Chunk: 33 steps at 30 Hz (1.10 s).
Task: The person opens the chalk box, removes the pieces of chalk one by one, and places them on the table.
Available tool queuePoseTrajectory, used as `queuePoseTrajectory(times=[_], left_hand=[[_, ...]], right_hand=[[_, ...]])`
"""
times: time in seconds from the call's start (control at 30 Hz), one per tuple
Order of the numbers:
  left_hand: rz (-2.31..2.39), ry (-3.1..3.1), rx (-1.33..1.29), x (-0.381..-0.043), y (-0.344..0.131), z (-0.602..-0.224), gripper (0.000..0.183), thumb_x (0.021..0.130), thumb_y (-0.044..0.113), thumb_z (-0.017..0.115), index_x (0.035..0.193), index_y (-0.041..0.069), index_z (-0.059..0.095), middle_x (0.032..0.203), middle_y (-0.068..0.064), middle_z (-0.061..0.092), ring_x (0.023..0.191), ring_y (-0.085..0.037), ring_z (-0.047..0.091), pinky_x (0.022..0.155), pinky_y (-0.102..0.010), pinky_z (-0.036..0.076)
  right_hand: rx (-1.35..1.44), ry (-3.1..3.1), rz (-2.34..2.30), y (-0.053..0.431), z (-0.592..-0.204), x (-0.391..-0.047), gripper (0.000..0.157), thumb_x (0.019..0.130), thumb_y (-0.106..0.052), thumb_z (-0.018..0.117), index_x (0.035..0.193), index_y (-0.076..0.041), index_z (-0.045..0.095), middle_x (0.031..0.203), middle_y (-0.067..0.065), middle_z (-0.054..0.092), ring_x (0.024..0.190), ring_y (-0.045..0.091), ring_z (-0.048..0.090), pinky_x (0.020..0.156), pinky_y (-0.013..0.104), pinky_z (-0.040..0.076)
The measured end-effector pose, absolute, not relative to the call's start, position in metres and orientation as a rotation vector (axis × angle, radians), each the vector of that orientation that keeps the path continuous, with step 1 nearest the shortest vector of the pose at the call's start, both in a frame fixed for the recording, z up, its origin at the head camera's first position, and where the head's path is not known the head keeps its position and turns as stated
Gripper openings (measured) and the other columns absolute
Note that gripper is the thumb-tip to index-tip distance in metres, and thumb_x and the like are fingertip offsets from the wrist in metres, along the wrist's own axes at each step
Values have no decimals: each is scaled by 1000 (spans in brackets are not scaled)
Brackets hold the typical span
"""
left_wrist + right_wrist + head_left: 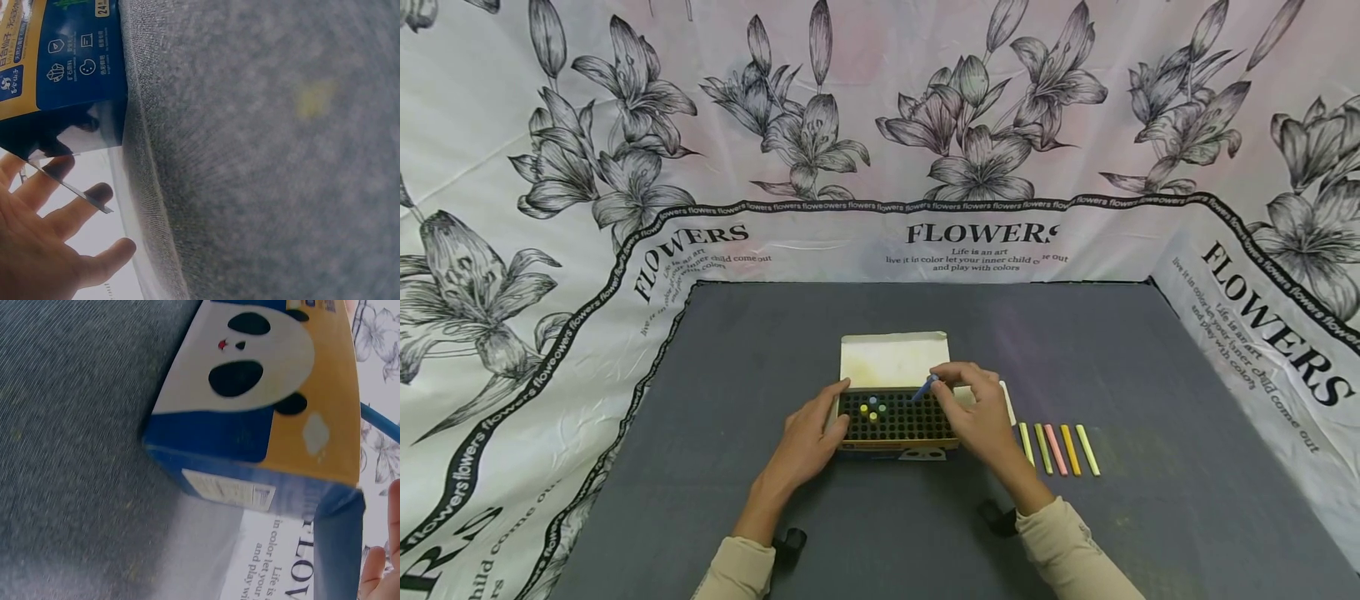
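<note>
A chalk box (880, 445) stands with its lid (893, 360) raised at the back and a black holed insert inside. A few yellow, blue and green chalk ends (872, 409) show in its left holes. My right hand (983, 408) pinches a blue chalk stick (925, 387), tilted over the right half of the insert; in the right wrist view this blue stick (381, 422) juts past the box edge. Beside the box's left side is my left hand (807, 435), thumb near the front corner. The left wrist view shows its fingers (75, 212) spread by a side flap (72, 187).
Several chalk sticks (1066, 450), yellow, green, pink and orange, lie in a row on the grey table (760, 333) right of the box. A side flap (1007, 403) sticks out by my right hand. Flower-printed cloth (820, 242) borders the table.
</note>
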<state>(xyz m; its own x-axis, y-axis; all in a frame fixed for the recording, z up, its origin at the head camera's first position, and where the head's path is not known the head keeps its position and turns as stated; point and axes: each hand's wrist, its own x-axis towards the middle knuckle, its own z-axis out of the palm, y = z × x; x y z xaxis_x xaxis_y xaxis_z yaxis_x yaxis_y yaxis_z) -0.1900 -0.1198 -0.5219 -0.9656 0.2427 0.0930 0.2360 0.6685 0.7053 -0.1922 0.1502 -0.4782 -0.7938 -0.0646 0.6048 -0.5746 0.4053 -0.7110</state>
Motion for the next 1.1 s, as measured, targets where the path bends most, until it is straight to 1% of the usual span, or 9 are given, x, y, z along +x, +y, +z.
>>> queuePoseTrajectory(times=[0.13,0.27,0.4,0.57,0.8,0.93,1.03,1.1], left_hand=[[1222,2845,412,-189,-119,-522,53,105,29,50,157,29,39,96,0,61,83,-16,53,100,-59,36],[1228,2842,406,-188,-119,-522,53,105,29,50,157,29,39,97,0,62,85,-16,54,101,-60,35],[1228,2840,408,-189,-120,-521,53,105,29,50,157,29,39,94,0,60,80,-15,51,98,-58,36],[1241,2833,415,-189,-120,-519,53,105,28,49,157,28,40,89,1,57,75,-14,48,97,-56,36],[1250,2832,418,-189,-121,-519,53,105,28,49,157,28,40,90,0,58,77,-15,49,99,-58,35],[1249,2834,413,-189,-120,-519,53,105,28,49,157,28,40,93,-1,60,79,-16,50,100,-59,35],[1242,2838,413,-189,-120,-519,53,105,28,50,157,28,40,95,-2,61,80,-16,51,100,-59,35],[1241,2842,413,-189,-120,-519,53,105,29,50,157,28,40,98,-2,62,80,-16,51,99,-59,36]], right_hand=[[491,-2160,1374,157,-479,-191,18,87,3,75,104,-2,75,89,8,73,84,23,63,92,36,32],[454,-2151,1370,163,-478,-189,19,86,4,75,104,-3,75,87,10,73,85,20,61,91,36,31],[421,-2157,1366,169,-477,-187,18,87,3,75,103,-5,76,86,8,72,85,15,59,90,34,31],[387,-2180,1349,178,-475,-184,17,89,2,74,103,-7,76,88,8,73,87,13,58,89,32,30],[388,-2140,1302,198,-472,-184,20,87,8,72,104,-2,75,87,14,71,86,4,57,88,30,30],[363,-2108,1311,215,-469,-184,20,87,10,70,105,1,75,87,17,70,88,-2,55,91,28,29],[333,-2096,1321,228,-467,-182,21,87,12,68,105,3,74,88,14,70,91,-4,56,94,26,29],[310,-2084,1338,237,-466,-182,21,88,13,67,106,4,74,89,9,71,92,-4,58,95,23,32]])
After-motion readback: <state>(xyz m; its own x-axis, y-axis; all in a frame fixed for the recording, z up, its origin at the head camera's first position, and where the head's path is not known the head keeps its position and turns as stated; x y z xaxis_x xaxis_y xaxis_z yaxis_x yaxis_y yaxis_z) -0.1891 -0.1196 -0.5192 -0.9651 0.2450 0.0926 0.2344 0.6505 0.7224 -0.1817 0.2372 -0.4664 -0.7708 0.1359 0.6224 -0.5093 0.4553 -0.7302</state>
